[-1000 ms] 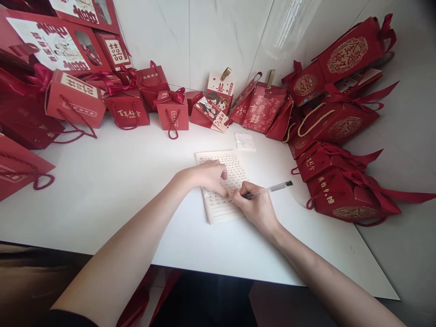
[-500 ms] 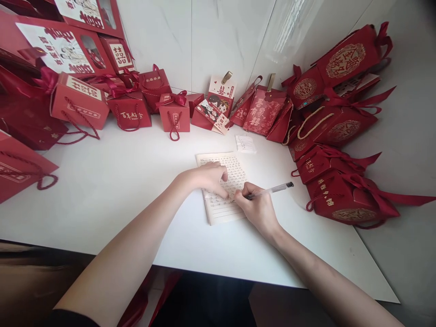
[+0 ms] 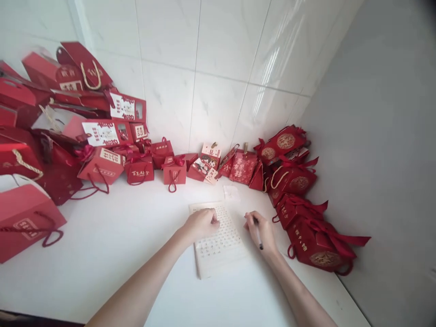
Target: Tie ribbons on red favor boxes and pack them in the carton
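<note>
A lined notebook [image 3: 221, 259] covered in rows of handwritten characters lies on the white table. Over its upper left part, my left hand [image 3: 203, 223] rests with its fingers curled in; nothing shows between them. To the right of the page, apart from it, my right hand [image 3: 264, 234] is closed around a pen [image 3: 259, 236]. The pen's dark end points back toward my wrist, and its writing tip is hard to make out. A small white paper slip [image 3: 231, 192] lies just beyond the notebook's top edge.
Red gift boxes with cords and ribbons line the back, such as a small box [image 3: 174, 170] and a patterned one [image 3: 243, 166]. More boxes [image 3: 318, 243] stand along the right, and a tall pile [image 3: 30, 150] fills the left. A tiled wall [image 3: 166, 86] rises behind.
My view has tilted up, showing more wall and boxes. My right hand has left the page and moved right, the pen now pointing back. My left hand's fingers have curled in.
</note>
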Available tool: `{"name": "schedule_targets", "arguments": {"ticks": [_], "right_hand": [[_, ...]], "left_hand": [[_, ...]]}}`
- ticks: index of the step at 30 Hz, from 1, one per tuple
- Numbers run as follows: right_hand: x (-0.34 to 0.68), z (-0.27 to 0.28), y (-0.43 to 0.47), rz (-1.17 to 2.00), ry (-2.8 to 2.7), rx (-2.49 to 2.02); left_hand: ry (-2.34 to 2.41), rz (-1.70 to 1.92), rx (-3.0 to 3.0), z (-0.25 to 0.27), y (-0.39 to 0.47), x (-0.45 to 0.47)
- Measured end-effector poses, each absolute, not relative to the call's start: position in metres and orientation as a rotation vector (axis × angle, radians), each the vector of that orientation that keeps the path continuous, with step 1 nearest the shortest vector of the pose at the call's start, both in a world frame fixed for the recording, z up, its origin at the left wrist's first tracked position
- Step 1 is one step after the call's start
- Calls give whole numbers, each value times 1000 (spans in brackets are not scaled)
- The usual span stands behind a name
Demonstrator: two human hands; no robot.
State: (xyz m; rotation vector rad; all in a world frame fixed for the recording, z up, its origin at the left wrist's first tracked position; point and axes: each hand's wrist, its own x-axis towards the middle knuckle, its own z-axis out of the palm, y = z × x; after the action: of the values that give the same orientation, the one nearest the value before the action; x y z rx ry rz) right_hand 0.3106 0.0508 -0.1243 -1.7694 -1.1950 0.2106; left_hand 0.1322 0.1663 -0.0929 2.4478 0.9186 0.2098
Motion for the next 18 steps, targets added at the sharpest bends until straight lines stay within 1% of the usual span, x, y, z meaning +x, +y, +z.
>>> {"name": "schedule_targets", "arguments": {"ticks": [6, 11, 13, 18], "right_hand": [[314, -145, 66, 207, -1325, -1764], [320, -138, 61, 12, -1481, -1686], [323, -132, 57, -20, -1574, -1674], [331, -123, 49, -79, -1786, -1829]], "left_hand": [[1011, 557, 2329, -100, 164, 141], [965, 670, 2339, -108, 158, 146], [937, 743, 2321, -111, 158, 146], [1007, 1118, 2009, -119, 179, 138]]}}
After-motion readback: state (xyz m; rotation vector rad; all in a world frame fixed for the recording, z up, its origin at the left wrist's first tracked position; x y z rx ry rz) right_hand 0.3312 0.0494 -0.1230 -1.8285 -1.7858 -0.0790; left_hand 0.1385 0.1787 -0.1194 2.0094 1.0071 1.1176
